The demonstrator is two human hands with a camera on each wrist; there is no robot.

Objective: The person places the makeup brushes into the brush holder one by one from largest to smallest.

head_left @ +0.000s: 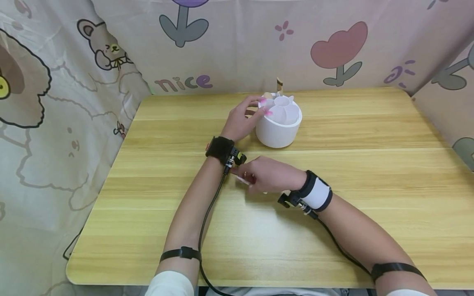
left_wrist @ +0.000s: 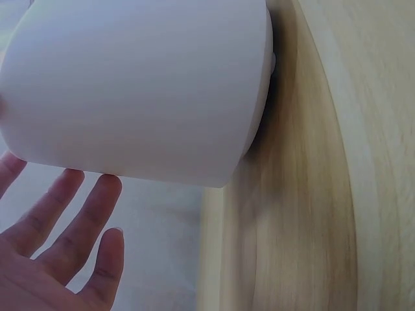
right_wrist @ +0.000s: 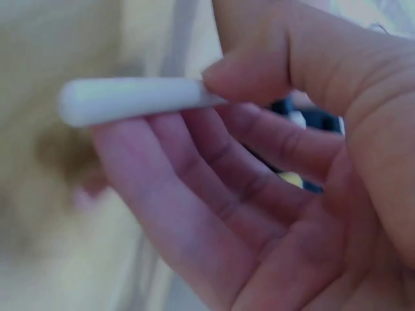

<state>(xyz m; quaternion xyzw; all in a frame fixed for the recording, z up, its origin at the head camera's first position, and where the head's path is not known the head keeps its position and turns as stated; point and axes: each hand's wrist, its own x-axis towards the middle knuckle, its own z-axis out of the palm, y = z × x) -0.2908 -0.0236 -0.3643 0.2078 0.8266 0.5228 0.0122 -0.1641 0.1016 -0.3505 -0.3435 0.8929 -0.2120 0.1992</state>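
Observation:
A white round container (head_left: 278, 133), divided into compartments at the top, stands on the table. My left hand (head_left: 238, 121) grips its left side near the rim, with thumb and forefinger at the top edge. In the left wrist view, fingertips of the left hand (left_wrist: 71, 246) touch the smooth outer wall of the container (left_wrist: 136, 84). Nearer to me, my right hand (head_left: 275, 174) is beside the left wrist. The right hand (right_wrist: 214, 175) pinches a slim white stick (right_wrist: 130, 102) with a rounded end between thumb and fingers; its other end is hidden under the thumb.
An upright gold-brown piece (head_left: 279, 85) rises at the back of the container, near a small tan item (head_left: 267, 95). The wooden table (head_left: 148, 213) meets a printed curtain (head_left: 252, 49) behind. A black cable (head_left: 205, 230) runs along the left forearm.

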